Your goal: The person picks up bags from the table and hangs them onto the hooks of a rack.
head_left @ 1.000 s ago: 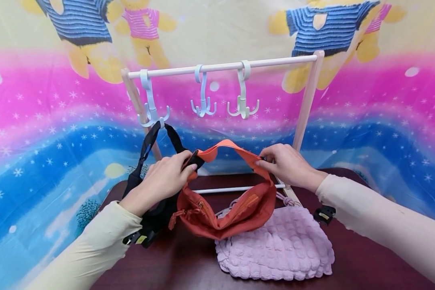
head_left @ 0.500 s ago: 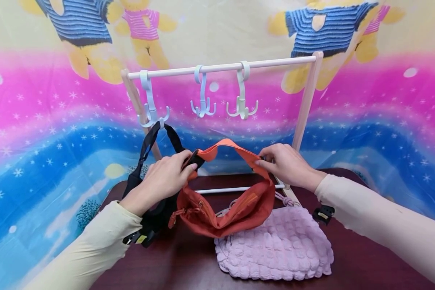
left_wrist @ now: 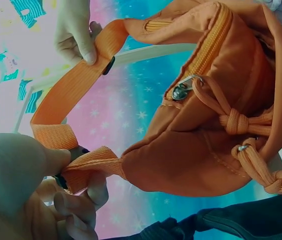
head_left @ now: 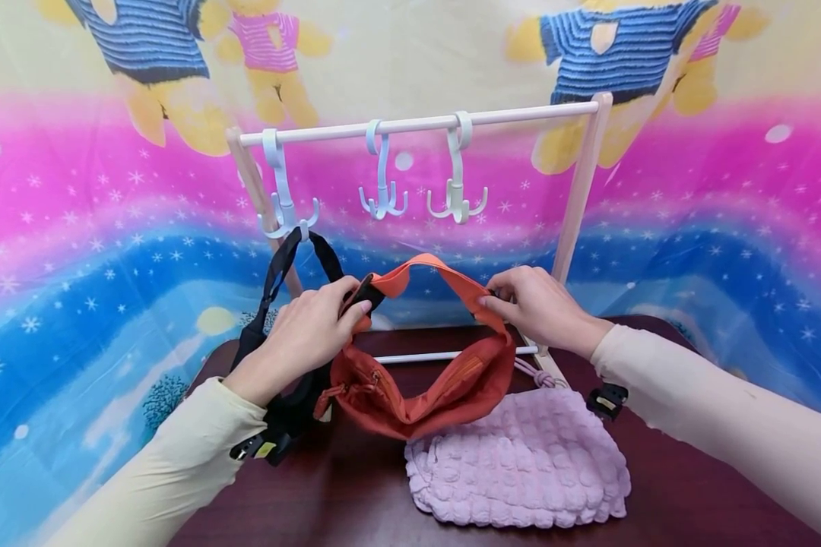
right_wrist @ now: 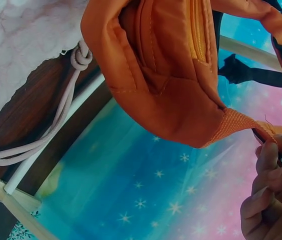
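Above the desk (head_left: 342,494), before the rack (head_left: 417,125), my left grip (head_left: 308,323) and my right grip (head_left: 547,310) pinched the strap (head_left: 426,260) of the orange bag (head_left: 475,391), which hung between them, near the pink bag (head_left: 520,479).

There are three bags (head_left: 417,422) (head_left: 520,471) (head_left: 297,414), three hooks (head_left: 283,186) (head_left: 383,171) (head_left: 457,171), two hands (head_left: 308,327) (head_left: 540,308) and one rack (head_left: 523,113).

- Behind the grip, a cloth (head_left: 711,190) covers the wall, cream up top, then pink, then blue.
- Above the grip, printed bears (head_left: 629,61) wear striped tops.
- On either side, white snowflakes (head_left: 30,325).
- Below the grip, a dark red-brown table (head_left: 328,494), faintly shiny.
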The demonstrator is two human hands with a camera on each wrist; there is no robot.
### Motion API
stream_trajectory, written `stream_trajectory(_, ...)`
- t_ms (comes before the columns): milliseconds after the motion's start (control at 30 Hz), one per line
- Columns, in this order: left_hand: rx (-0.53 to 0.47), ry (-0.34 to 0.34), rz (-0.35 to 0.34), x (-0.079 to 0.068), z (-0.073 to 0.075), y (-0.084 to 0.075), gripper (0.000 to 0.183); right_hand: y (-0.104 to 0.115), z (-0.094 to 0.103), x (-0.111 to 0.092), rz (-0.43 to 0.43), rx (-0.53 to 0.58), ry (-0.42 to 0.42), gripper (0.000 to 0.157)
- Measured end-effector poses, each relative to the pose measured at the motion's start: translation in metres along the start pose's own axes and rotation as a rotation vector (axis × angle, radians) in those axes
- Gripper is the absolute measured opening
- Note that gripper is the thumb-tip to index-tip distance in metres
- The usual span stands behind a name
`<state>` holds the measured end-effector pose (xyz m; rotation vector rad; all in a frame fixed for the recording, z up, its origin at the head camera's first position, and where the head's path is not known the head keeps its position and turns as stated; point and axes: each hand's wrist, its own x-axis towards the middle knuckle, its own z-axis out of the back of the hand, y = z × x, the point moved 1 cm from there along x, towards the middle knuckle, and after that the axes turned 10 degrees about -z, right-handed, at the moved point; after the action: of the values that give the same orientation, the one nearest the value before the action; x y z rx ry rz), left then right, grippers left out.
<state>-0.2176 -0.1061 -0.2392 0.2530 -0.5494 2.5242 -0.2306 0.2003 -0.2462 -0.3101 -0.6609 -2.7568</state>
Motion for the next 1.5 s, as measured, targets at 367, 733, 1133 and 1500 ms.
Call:
stream_trajectory(367, 0.015, -0.058, 0.007, -0.001, 0.005, -0.001, 0.025, 0.007, 0.002, 0.002, 0.002, -0.011, -0.023, 0.015)
stream_trajectory(733, 0.006, -0.078, 0.011, -0.001, 0.008, -0.001, 0.030, 0.010, 0.002, 0.005, -0.001, -0.005, -0.033, 0.015)
stream_trajectory(1133, -0.003, -0.111, 0.015, -0.002, 0.009, -0.001, 0.032, 0.013, 0.002, 0.007, -0.012, 0.020, -0.055, 0.014)
stream_trajectory(1500, -0.016, -0.144, 0.003, -0.002, 0.011, 0.000, 0.032, 0.018, 0.002, 0.011, 0.008, 0.025, -0.077, 0.017)
